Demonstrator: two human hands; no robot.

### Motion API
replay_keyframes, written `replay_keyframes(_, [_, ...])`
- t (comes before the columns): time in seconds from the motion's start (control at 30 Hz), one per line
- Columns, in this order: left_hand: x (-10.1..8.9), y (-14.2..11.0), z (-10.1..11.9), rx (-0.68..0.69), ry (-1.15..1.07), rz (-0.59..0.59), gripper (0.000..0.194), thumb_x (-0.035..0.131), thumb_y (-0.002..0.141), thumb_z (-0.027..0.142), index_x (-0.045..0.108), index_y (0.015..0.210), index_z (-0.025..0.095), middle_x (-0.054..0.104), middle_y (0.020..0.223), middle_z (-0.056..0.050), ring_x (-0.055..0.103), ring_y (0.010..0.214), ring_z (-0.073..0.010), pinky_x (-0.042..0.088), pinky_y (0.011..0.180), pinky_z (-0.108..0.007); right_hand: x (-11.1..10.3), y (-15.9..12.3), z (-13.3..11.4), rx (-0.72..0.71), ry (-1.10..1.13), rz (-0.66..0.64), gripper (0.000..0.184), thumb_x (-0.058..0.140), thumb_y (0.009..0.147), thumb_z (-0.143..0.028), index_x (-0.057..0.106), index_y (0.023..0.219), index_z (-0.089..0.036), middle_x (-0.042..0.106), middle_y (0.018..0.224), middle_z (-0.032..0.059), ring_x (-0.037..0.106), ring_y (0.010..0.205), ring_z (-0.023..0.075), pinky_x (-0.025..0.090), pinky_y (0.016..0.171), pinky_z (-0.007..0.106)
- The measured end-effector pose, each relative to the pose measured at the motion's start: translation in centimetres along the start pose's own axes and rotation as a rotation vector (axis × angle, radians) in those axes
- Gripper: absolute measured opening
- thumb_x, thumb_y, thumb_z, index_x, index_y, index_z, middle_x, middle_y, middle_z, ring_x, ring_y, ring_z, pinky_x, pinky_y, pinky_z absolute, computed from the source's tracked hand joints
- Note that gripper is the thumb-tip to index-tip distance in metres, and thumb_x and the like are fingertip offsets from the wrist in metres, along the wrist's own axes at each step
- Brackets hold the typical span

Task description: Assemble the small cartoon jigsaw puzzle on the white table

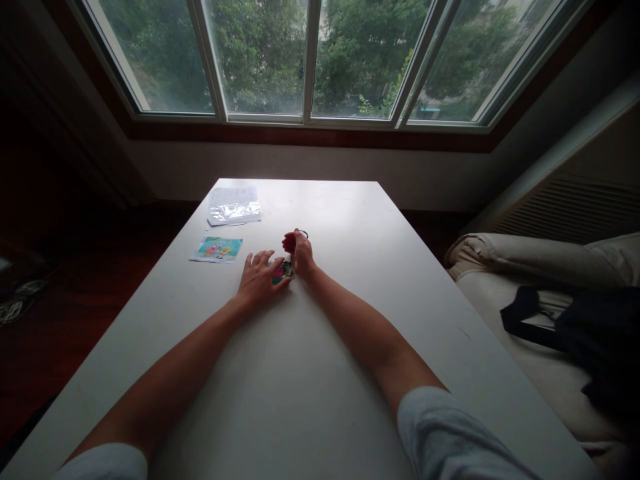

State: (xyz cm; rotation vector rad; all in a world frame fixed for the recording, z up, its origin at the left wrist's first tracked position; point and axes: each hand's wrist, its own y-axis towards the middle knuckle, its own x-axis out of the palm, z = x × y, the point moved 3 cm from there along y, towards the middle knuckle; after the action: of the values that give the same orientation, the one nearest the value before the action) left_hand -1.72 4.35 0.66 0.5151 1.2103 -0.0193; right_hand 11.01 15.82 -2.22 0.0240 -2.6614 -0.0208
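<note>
A small, colourful, flat piece (284, 270) with pink, green and dark patches lies on the white table (320, 373). Over its left side rests my left hand (256, 275), fingers spread, with the thumb along the near edge and the index finger at the far edge. My right hand (302, 256) stands on its side just right of the piece, its fingers curled and the palm in shadow. A thin dark curved thing (305, 233) shows at its fingertips; its kind and what lies inside the palm are hidden.
To the left lies a bright cartoon picture sheet (218, 249). Behind it is a clear plastic sleeve with papers (235, 205). A beige sofa (530, 293) with a dark strapped bag (595, 333) stands along the right. A window (310, 67) is beyond the table.
</note>
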Motion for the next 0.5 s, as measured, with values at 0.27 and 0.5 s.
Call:
replay_keyframes(0.27, [1.2,0.3,-0.4,0.024,-0.051,-0.108,0.058,0.06,0.09,0.055,0.054,0.142,0.031,0.051,0.143,-0.01,0.042,0.133,-0.0344,0.03,0.115,-0.05,-0.2,0.2,0.2,0.037,0.016,0.016,0.05,0.05,0.091,-0.067,0.064,0.083,-0.019,0.068,0.074,0.0047,0.063,0.065,0.0147,0.051,0.063,0.027])
replay_keyframes(0.5, [0.3,0.4,0.2,0.01,-0.015,-0.1,0.045,0.063,0.089,0.051,0.062,0.129,0.032,0.057,0.123,-0.012,0.049,0.115,-0.0344,0.04,0.098,-0.049,-0.1,0.1,0.2,0.044,0.072,-0.004,0.051,0.051,0.091,-0.067,0.066,0.083,-0.019,0.068,0.072,0.0049,0.062,0.063,0.0142,0.05,0.06,0.027])
